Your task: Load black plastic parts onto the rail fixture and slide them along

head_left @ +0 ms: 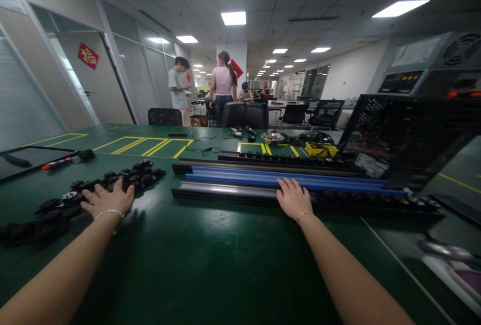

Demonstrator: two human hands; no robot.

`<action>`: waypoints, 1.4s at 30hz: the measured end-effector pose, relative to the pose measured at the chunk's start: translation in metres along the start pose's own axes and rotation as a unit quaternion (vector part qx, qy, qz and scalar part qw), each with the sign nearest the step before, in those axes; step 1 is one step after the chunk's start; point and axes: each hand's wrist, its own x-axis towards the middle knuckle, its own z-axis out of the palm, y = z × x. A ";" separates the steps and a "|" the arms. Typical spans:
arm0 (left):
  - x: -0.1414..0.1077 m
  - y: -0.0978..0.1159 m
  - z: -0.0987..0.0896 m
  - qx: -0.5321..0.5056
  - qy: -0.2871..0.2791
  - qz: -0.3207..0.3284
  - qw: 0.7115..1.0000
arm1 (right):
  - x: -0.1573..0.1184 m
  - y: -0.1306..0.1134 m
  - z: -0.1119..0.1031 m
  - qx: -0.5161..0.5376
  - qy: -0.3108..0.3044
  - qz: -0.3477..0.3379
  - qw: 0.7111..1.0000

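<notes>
Spreads the left hand (108, 201) wide open, palm down, fanning bare fingers (118, 184) over a long, uneven heap of knobbly black parts (141, 177); cannot tell how firmly it is touched. Opens the right hand (293, 199) as well, slightly less wide, with fingertips reaching across a long, straight silver rail (225, 188), smooth and shiny on top, black along the near side. Cannot tell whether that rail is pressed or only covered.

Has just behind it glossy blue rails (233, 177), grooved lengthwise, and behind those a dull, dark rail (240, 164), all lying roughly parallel on a smooth green tabletop (225, 265) marked with yellow lines. Shows to the right of the right hand a row of lumpy dark pieces (349, 198) set along the front strip, and, past the dark rail, a row of small black knobs (270, 156).

Includes farther back a round, shiny metal bowl (272, 137) and a crumpled yellow packet (323, 149). Has at the right an open black case (370, 119) with perforated mesh, near a boxy grey metal unit (436, 51) with a round fan grille. Shows at the left a red-and-black tool (58, 163), slim and rounded
</notes>
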 end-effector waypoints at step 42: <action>-0.168 0.198 0.012 -0.061 -0.086 0.481 0.870 | -0.012 0.067 -0.007 -0.015 0.165 0.174 0.971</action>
